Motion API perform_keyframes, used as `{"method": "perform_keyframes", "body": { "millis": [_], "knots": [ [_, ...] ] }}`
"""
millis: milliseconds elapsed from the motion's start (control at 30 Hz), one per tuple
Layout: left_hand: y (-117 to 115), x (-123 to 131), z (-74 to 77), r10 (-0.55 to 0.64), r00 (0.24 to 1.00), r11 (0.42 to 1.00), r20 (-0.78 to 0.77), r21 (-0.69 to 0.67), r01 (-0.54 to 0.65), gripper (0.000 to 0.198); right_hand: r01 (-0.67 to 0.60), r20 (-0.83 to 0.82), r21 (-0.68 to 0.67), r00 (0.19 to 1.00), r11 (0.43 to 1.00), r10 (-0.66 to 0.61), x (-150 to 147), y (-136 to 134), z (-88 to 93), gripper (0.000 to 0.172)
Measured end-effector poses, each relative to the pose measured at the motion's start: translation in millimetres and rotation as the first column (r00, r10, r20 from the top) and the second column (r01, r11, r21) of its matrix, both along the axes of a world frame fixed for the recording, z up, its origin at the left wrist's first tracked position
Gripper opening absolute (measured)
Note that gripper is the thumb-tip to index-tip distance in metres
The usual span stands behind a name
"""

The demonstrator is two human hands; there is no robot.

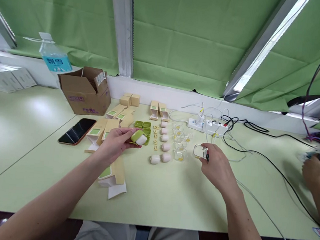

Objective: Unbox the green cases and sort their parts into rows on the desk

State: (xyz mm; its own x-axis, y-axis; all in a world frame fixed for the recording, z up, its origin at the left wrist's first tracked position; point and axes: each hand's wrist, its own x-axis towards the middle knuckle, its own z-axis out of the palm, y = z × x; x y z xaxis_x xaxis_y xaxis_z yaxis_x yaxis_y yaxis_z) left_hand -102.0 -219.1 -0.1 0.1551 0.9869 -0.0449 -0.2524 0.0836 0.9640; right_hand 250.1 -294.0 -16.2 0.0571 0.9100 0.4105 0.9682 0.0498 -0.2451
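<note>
My left hand (117, 142) is closed on a small green case (136, 135) with a white insert (141, 140) showing in it. Clear of the table, or nearly so, my right hand (215, 161) grips a small clear plastic cover (199, 151) by its edge. Between the hands lie a column of small yellow clips (155, 137), several white rolls (165, 147) and several clear plastic covers (179, 155). Just behind my left hand sit more green cases (147, 125), partly hidden by it.
Opened card boxes (111, 174) lie around my left arm, beside a phone (77, 131). A brown carton (85, 90) and bottle (54, 56) stand back left. Behind the covers are a power strip (208, 126) and cables. Another person's hand (316, 170) is at the far right.
</note>
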Motion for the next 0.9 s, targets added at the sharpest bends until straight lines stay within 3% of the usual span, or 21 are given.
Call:
{"method": "perform_keyframes", "body": {
  "millis": [167, 433, 567, 667, 733, 800, 867, 900],
  "knots": [
    [3.1, 2.3, -4.9, 0.020, 1.000, 0.999, -0.018, -0.025, -0.020, 0.027, 0.083, 0.186, -0.162, 0.981, 0.983, -0.052, 4.8, 24.7, -15.9, 0.048],
    [3.0, 0.9, -8.2, -0.019, 1.000, 0.999, -0.010, -0.041, 0.018, 0.024, 0.085, 0.215, -0.182, 0.976, 0.980, -0.045, -4.0, 66.4, -18.4, 0.052],
    [1.9, 2.2, -9.0, -0.034, 0.999, 0.998, -0.031, -0.051, 0.033, 0.027, 0.110, 0.212, -0.138, 0.974, 0.984, -0.079, -9.2, 60.7, -8.2, 0.054],
    [1.5, 2.3, -10.2, -0.056, 0.998, 0.997, -0.030, -0.052, 0.054, 0.026, 0.057, 0.138, 0.082, 0.988, 0.995, -0.068, -25.6, 49.8, 8.5, 0.048],
    [1.0, 1.8, -10.5, -0.076, 0.997, 0.996, -0.024, -0.052, 0.075, 0.025, -0.123, 0.067, 0.296, 0.992, 0.947, 0.108, -47.7, 43.2, 17.9, 0.037],
    [0.2, 1.2, -10.4, -0.093, 0.995, 0.994, -0.018, -0.056, 0.092, 0.024, -0.348, 0.094, 0.429, 0.935, 0.834, 0.342, -77.2, 38.6, 21.1, 0.033],
    [-0.7, 0.8, -10.3, -0.110, 0.994, 0.993, -0.011, -0.050, 0.109, 0.024, -0.510, 0.183, 0.478, 0.854, 0.715, 0.487, -108.1, 36.3, 17.0, 0.032],
    [-1.2, 0.9, -10.2, -0.115, 0.993, 0.992, -0.010, -0.047, 0.114, 0.024, -0.569, 0.226, 0.459, 0.817, 0.682, 0.530, -121.9, 36.0, 12.7, 0.033]
  ]
}}
